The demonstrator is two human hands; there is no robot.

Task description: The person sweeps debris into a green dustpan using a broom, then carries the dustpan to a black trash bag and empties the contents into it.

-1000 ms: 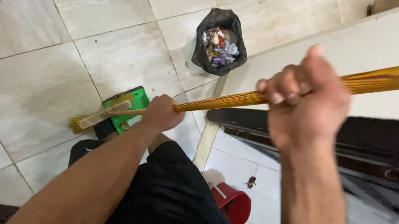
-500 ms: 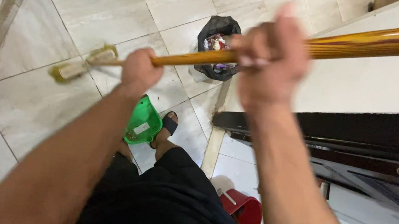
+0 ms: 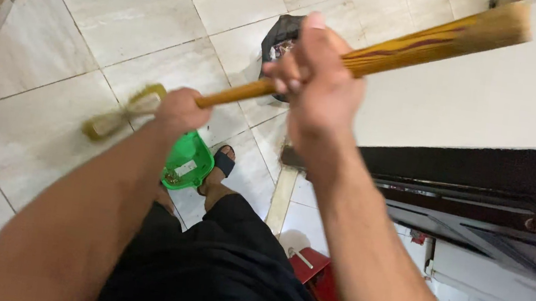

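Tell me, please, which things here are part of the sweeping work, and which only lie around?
In use:
- broom, held by left hand and right hand
- green dustpan at the foot
- black trash bag

Lying about:
- red bucket
- dark door frame

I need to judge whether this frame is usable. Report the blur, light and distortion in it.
Head view: the right hand and the upper end of the broom handle are smeared by motion, and the broom head is soft. The left hand and green dustpan are sharper. Light is even and soft, with faint sheen on the floor tiles. Wide-angle stretch enlarges the forearms at the bottom edge.
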